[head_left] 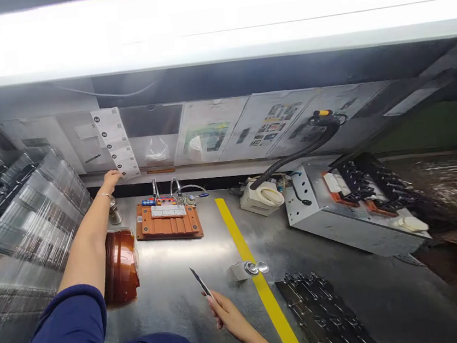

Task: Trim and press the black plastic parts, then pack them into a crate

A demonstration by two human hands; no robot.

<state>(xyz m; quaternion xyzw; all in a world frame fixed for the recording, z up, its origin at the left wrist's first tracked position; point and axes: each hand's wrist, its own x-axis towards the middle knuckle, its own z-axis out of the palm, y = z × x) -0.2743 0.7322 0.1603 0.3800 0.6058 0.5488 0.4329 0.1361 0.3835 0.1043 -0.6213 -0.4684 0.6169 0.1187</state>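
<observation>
My left hand (113, 179) reaches far forward to the back panel, its fingers closed on the lower left edge of a white label sheet (116, 143). The sheet hangs upright and carries round black marks and small square codes. Over the bench's front part, my right hand (224, 310) grips a slim, dark, pointed tool (200, 281) with its tip up and to the left; whether it is a knife or tweezers I cannot tell. Between the hands, further back, lies an orange-brown fixture (171, 222) with metal toggle clamps and a white perforated strip (168, 211) on it.
Reddish-brown trays (120, 266) stand beside my left forearm, with stacked clear plastic trays (31, 216) further left. A dispenser bottle (242, 270) with its lid open stands by the yellow tape (238, 236). Rightward are a black rack (327, 314), a white device (261, 196) and a grey metal box (350, 223).
</observation>
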